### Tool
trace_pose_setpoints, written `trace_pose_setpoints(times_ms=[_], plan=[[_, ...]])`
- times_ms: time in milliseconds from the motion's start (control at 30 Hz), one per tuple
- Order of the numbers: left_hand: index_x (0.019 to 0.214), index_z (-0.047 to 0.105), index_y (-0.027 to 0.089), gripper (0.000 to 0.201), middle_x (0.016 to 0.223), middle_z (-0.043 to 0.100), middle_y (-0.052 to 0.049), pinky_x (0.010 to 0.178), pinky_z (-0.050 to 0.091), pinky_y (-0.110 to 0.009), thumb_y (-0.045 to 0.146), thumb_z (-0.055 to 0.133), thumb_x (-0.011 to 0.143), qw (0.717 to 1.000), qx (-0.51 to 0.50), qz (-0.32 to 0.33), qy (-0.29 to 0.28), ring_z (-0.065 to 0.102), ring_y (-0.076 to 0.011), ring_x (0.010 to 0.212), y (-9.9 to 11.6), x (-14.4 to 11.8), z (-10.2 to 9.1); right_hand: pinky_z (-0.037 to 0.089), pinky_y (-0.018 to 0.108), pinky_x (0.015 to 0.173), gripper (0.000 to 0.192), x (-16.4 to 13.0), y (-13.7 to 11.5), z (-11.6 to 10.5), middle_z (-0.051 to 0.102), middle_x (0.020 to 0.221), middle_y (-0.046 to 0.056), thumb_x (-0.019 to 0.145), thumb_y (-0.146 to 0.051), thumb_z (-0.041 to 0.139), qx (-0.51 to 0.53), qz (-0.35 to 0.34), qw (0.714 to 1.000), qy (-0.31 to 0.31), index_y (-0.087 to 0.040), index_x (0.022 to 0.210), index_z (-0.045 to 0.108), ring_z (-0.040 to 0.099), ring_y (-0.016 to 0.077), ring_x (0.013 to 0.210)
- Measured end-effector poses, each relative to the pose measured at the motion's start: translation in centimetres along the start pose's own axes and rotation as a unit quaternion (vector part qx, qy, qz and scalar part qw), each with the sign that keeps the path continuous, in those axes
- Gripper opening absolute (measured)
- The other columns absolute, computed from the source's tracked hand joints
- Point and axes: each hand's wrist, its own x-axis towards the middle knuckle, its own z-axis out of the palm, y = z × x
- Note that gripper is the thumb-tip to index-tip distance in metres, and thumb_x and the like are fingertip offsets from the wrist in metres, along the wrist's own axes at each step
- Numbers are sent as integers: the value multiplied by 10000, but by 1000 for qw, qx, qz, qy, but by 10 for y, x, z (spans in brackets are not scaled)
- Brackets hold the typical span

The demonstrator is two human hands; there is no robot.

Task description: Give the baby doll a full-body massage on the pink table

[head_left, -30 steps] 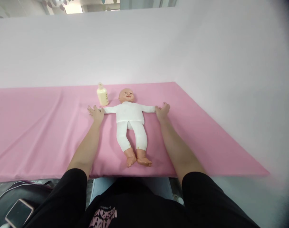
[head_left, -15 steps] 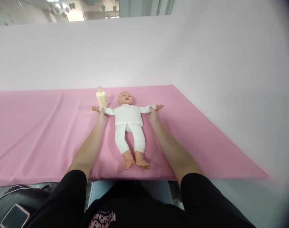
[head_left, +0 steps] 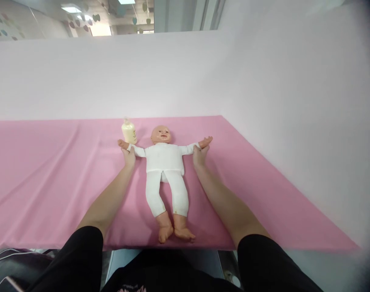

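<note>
**Both hands at a doll's wrists on a pink cloth**

A pale wall [head_left: 264,81] fills the upper part of the view and runs down the right side; below it a pink cloth [head_left: 51,182] covers the whole work surface, creased on its left half; its near edge ends just in front of the person's black sleeves.

A baby doll [head_left: 164,162] lies face up near the middle of the cloth, head towards the wall, feet towards the person, both arms stretched straight out to the sides; it wears a white one-piece suit, with head, hands and feet bare.

The left hand [head_left: 128,155] is closed on the doll's arm at the wrist on that side, so that the doll's small hand sticks out past the fingers; the right hand [head_left: 199,156] grips the other arm at the wrist in the same way, the doll's hand showing beyond it; how firmly either one pinches cannot be told.

A small cream bottle [head_left: 129,132] stands upright on the cloth just beyond the left hand, beside the doll's head.
</note>
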Motion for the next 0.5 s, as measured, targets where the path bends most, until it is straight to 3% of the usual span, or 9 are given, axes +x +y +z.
trace_pose_setpoints(times_ms=[100, 233, 367, 500], plan=[[1588, 263, 260, 682, 1682, 387, -142, 1329, 296, -443, 220, 581, 987, 979, 109, 134, -112, 380, -244, 1580, -2, -9, 4, 262, 554, 1326, 767, -10, -9, 7, 359, 1686, 178, 824, -273, 565, -12, -61, 996, -61, -183, 1544, 317, 351, 253, 1590], [1589, 376, 187, 641, 1624, 455, -180, 1321, 278, -526, 183, 498, 960, 893, 263, 261, -255, 401, -302, 1552, -7, -16, 9, 376, 521, 1273, 559, -24, -18, 13, 573, 1506, 131, 896, -169, 474, -81, -160, 967, -180, -226, 1451, 509, 516, 241, 1440], [1528, 539, 217, 633, 1521, 556, -148, 1265, 351, -563, 94, 427, 917, 809, 375, 297, -342, 479, -313, 1456, -8, -17, 14, 414, 525, 1241, 558, -30, -18, 13, 643, 1396, 77, 880, -67, 423, -180, -205, 923, -270, -290, 1322, 679, 549, 256, 1368], [1529, 550, 237, 614, 1487, 577, -136, 1246, 374, -563, 114, 424, 941, 804, 382, 295, -347, 501, -315, 1412, -6, -20, 17, 415, 540, 1236, 549, -30, -17, 11, 659, 1366, 64, 892, -55, 423, -209, -207, 906, -305, -307, 1283, 715, 561, 266, 1342]])
